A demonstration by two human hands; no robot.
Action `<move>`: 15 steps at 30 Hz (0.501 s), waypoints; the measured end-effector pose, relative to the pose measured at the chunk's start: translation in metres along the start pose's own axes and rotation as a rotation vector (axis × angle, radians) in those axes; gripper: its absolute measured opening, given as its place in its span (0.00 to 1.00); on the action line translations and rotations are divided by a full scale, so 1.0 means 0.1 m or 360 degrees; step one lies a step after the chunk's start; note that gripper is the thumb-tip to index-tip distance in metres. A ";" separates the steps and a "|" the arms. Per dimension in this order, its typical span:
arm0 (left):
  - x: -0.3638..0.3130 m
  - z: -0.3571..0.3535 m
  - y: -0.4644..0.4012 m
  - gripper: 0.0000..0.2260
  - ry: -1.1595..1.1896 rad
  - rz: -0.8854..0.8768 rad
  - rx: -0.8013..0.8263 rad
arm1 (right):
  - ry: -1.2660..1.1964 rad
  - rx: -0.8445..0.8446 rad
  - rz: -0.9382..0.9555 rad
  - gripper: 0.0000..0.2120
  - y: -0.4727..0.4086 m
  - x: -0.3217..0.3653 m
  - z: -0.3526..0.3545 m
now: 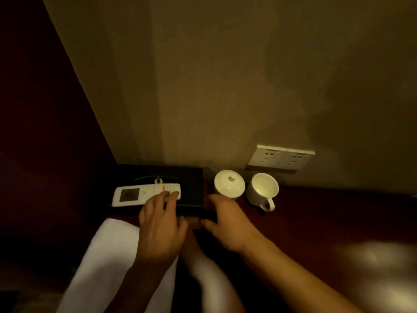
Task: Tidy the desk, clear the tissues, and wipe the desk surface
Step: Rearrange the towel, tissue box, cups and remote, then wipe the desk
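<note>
A black tissue box (191, 177) stands against the wall at the back left of the dark red desk (327, 218). A white remote control (135, 194) lies on top of it. My left hand (160, 229) rests with its fingertips on the remote's right end, fingers spread. My right hand (228, 224) is at the box's right front corner, fingers apart, just in front of a lidded white cup (229, 183). A white cloth (108, 256) lies under my left forearm. No loose tissue shows.
An open white mug (262, 190) with its handle toward me stands right of the lidded cup. Two wall sockets (281, 157) sit above the cups. A dark red panel (45, 132) closes the left side. A light glare marks the desk at right.
</note>
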State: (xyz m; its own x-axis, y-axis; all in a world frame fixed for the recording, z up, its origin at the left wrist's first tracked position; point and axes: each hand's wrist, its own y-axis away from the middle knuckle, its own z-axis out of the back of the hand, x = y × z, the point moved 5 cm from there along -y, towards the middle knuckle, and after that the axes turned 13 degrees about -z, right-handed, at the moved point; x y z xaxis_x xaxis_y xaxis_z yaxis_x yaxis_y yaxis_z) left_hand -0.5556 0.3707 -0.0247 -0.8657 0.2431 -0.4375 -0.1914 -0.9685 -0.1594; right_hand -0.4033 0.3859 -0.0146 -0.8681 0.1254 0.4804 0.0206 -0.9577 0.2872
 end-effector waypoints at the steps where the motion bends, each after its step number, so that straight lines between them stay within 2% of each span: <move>1: -0.09 0.02 0.08 0.24 0.0018 -0.0007 0.0030 | 0.0067 -0.0020 -0.0001 0.18 0.12 -0.08 0.10; 7: -0.79 0.20 0.55 0.20 0.0262 -0.0060 0.0088 | 0.0226 -0.0140 -0.0053 0.19 0.96 -0.63 0.79; 12: -1.79 0.32 0.88 0.13 0.0481 -0.0117 -0.0032 | 0.0154 -0.0247 -0.0085 0.21 1.86 -1.32 1.40; 15: -2.53 0.42 1.07 0.08 0.0675 -0.0105 -0.0116 | 0.0106 -0.0343 -0.0043 0.19 2.37 -1.78 1.82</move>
State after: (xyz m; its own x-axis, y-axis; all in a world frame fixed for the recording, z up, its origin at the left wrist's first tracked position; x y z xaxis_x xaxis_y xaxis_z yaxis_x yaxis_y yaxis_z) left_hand -0.3768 0.2031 0.1055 -0.5833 0.3198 -0.7467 -0.1937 -0.9475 -0.2544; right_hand -0.1533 0.1841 0.1190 -0.8977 0.1414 0.4173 -0.1037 -0.9883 0.1119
